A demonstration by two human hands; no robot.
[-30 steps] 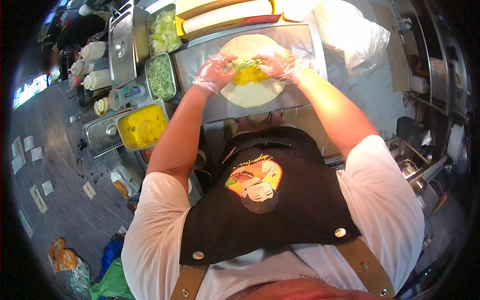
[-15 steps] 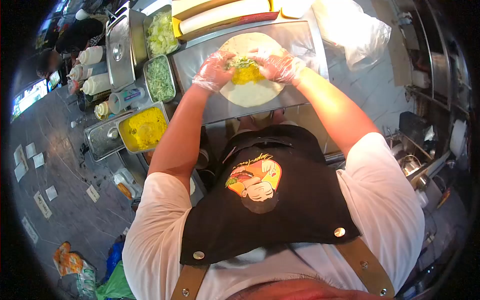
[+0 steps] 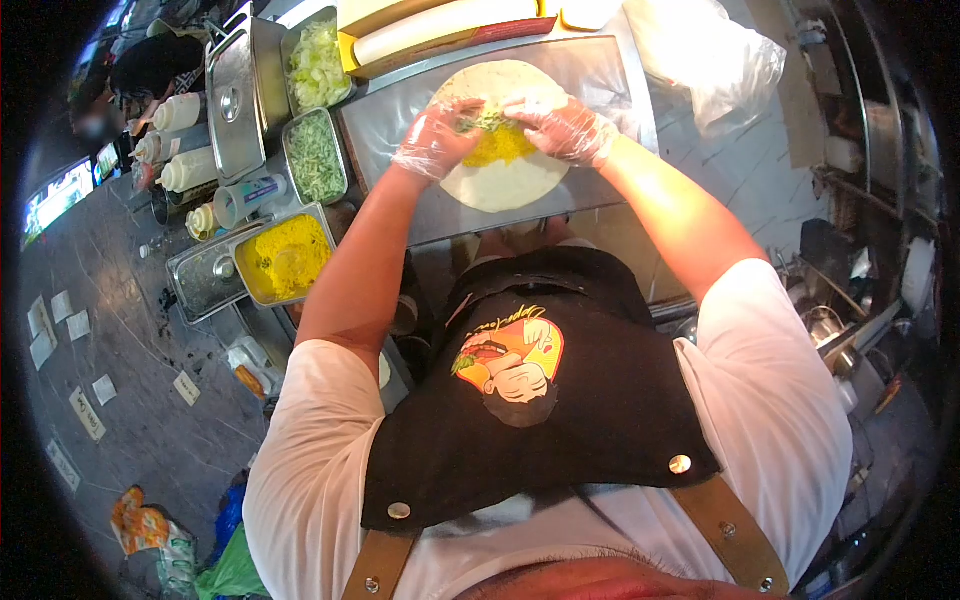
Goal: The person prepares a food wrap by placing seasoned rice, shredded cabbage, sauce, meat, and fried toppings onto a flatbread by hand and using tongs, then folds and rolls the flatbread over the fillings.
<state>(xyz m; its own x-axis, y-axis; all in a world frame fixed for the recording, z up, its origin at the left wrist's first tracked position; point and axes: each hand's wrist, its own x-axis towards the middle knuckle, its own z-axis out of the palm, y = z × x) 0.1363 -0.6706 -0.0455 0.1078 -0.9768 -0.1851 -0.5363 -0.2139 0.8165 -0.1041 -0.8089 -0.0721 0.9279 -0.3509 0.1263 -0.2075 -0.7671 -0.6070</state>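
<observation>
A round flatbread (image 3: pixel 505 190) lies on the metal work surface (image 3: pixel 600 75), with yellow rice (image 3: pixel 500 147) across its middle and shredded greens (image 3: pixel 490 120) along the far side of the rice. My left hand (image 3: pixel 440 135), in a clear plastic glove, is at the left end of the greens, its fingers curled in against them. From the right, my right hand (image 3: pixel 556 126), gloved as well, touches the greens with bent fingertips. What is between the fingers of either hand is too small to make out.
Left of the surface are trays of chopped lettuce (image 3: pixel 320 65), shredded greens (image 3: pixel 316 155) and yellow rice (image 3: pixel 285 258), plus squeeze bottles (image 3: pixel 185 170). A boxed roll (image 3: pixel 450 30) lies behind, a plastic bag (image 3: pixel 715 70) at right. Part of another person (image 3: pixel 155 68) shows at far left.
Both hands stay at the greens, with small shifts of the fingers. My left hand's fingers have moved slightly at the left end. The view has shifted a little.
</observation>
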